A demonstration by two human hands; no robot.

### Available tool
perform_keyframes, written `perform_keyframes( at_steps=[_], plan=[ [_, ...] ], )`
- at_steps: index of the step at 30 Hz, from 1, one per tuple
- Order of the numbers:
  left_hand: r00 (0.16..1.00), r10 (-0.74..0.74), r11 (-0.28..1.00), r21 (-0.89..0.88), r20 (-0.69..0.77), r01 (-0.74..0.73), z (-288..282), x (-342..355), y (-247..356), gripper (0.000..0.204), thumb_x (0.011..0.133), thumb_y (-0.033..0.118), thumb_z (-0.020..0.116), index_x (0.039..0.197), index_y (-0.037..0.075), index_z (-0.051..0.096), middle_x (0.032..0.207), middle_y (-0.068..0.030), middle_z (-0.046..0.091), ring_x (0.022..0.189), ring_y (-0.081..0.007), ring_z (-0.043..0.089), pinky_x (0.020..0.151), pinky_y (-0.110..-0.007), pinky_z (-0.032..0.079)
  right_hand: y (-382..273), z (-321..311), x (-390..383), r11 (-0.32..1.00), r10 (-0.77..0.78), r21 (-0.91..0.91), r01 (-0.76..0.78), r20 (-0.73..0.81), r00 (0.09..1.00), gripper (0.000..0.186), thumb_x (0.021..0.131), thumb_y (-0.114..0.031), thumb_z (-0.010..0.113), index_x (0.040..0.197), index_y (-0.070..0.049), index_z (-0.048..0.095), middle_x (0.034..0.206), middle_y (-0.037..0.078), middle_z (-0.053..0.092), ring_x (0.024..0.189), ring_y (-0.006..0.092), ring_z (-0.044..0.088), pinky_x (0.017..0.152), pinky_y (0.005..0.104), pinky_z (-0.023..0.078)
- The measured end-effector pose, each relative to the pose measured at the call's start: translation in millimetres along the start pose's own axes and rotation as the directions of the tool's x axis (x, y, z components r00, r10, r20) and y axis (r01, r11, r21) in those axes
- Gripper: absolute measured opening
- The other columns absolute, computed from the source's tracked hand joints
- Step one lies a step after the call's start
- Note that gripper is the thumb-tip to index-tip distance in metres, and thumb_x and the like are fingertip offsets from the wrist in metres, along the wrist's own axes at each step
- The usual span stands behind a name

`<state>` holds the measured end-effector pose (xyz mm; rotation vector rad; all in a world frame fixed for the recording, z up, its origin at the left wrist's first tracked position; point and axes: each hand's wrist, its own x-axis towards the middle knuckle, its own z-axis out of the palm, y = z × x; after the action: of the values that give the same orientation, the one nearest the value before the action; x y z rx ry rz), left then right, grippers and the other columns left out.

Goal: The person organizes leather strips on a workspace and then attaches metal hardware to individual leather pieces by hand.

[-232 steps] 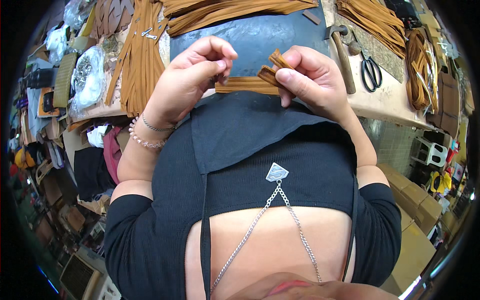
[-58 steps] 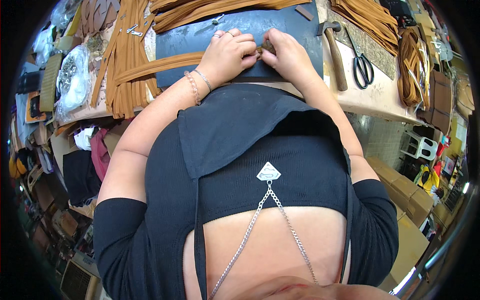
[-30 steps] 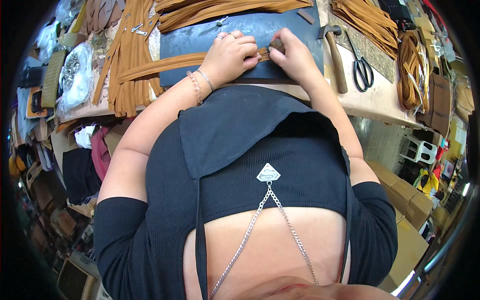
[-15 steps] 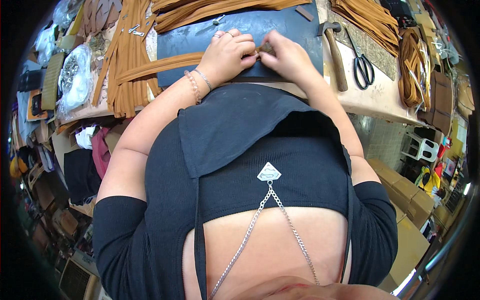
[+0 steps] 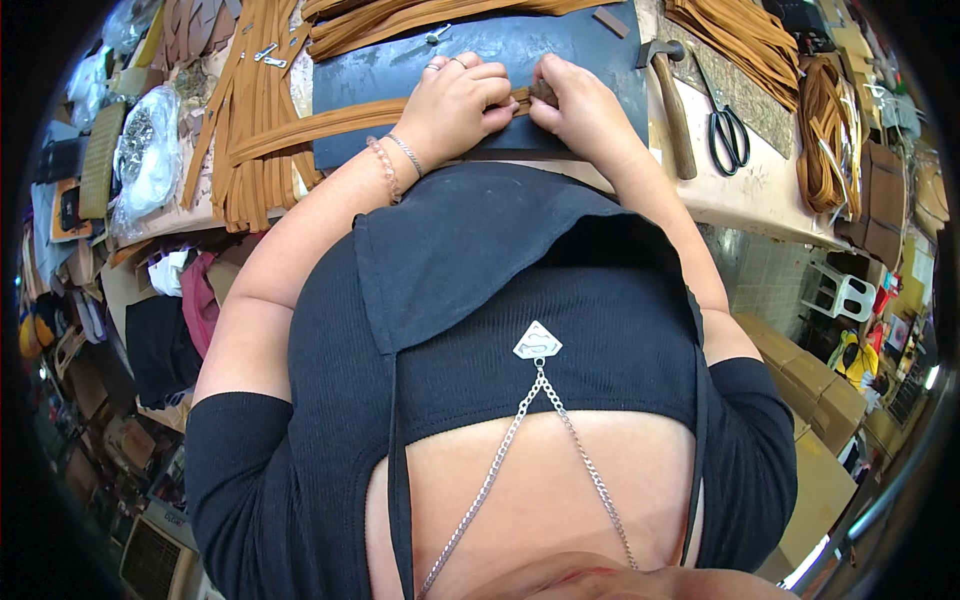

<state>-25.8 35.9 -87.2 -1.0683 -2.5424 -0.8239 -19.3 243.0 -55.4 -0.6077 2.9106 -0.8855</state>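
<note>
A tan zipper [image 5: 330, 125] runs in from the left over a dark blue-grey board. My left hand [image 5: 462, 98] is closed on it near its right end, with the fingers curled and the thumb pressed against the tape. Just to the right, my right hand [image 5: 585, 110] pinches a small brown piece [image 5: 541, 92] at the zipper's end between thumb and fingers. A short stretch of tape shows between the two hands. What lies under the fingertips is hidden. A metal zipper slider [image 5: 437, 36] rests on the board beyond my left hand.
The board [image 5: 360, 75] lies on the table, with more zippers [image 5: 250, 150] heaped left and others along its far edge. A hammer [image 5: 672, 115] and black-handled scissors [image 5: 727, 135] lie to the right, near a zipper bundle [image 5: 822, 150]. A clear plastic bag [image 5: 150, 150] sits far left.
My right hand has shifted slightly right, away from my left hand, and a stretch of zipper tape has come into sight between them. My left hand has barely moved.
</note>
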Motion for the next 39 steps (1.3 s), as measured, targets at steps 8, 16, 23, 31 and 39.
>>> perform_keyframes(
  at_steps=[8,16,23,31,39],
  plan=[
    [1.0,0.004,1.0,-0.007,0.02,-0.004,1,2,-1,0.016,0.083,0.024,0.07,0.078,0.011,0.061,0.087,0.0012,0.058,0.091,-0.021,0.055,0.085,-0.038,0.04,-1,-2,-1,0.996,0.021,0.086,-0.026,0.052,0.998,0.03,0.083,-0.02,0.068,0.106,-0.004,0.055,0.091,0.02,0.065,0.085,0.0378,0.064,0.075,0.0428,0.051],
    [0.999,-0.032,0.999,-0.007,0.044,0.032,0,1,0,0.016,0.083,0.023,0.069,0.079,0.011,0.06,0.088,0.0013,0.059,0.093,-0.0217,0.055,0.085,-0.039,0.041,11,-6,1,0.982,0.147,0.113,-0.152,0.05,0.988,0.029,0.083,-0.021,0.068,0.105,-0.005,0.057,0.091,0.021,0.065,0.088,0.0381,0.064,0.078,0.0417,0.051],
    [1.0,0.003,0.999,0.038,-0.004,-0.002,2,0,-3,0.014,0.082,0.026,0.068,0.078,0.014,0.062,0.086,0.0045,0.059,0.091,-0.0195,0.057,0.081,-0.039,0.044,-3,-1,3,0.998,0.06,0.014,-0.061,0.06,0.996,0.029,0.083,-0.02,0.068,0.103,-0.004,0.056,0.091,0.021,0.065,0.089,0.0385,0.064,0.078,0.0431,0.05],
    [1.0,-0.001,1.0,0.022,0.021,0.0,1,2,-3,0.014,0.082,0.026,0.068,0.078,0.014,0.062,0.086,0.0044,0.059,0.09,-0.0197,0.057,0.082,-0.039,0.044,-1,-1,3,0.994,0.086,0.069,-0.089,0.054,0.995,0.029,0.081,-0.02,0.068,0.102,-0.004,0.056,0.093,0.02,0.065,0.093,0.0386,0.063,0.081,0.044,0.05],
    [0.998,-0.022,1.0,0.003,0.053,0.022,-3,0,-1,0.016,0.083,0.023,0.069,0.078,0.011,0.06,0.088,0.0004,0.057,0.091,-0.0217,0.054,0.084,-0.037,0.04,20,-21,6,0.976,0.207,0.065,-0.208,0.02,0.978,0.031,0.082,-0.021,0.07,0.103,-0.002,0.057,0.093,0.021,0.066,0.086,0.0355,0.065,0.079,0.0417,0.051]
  ],
)
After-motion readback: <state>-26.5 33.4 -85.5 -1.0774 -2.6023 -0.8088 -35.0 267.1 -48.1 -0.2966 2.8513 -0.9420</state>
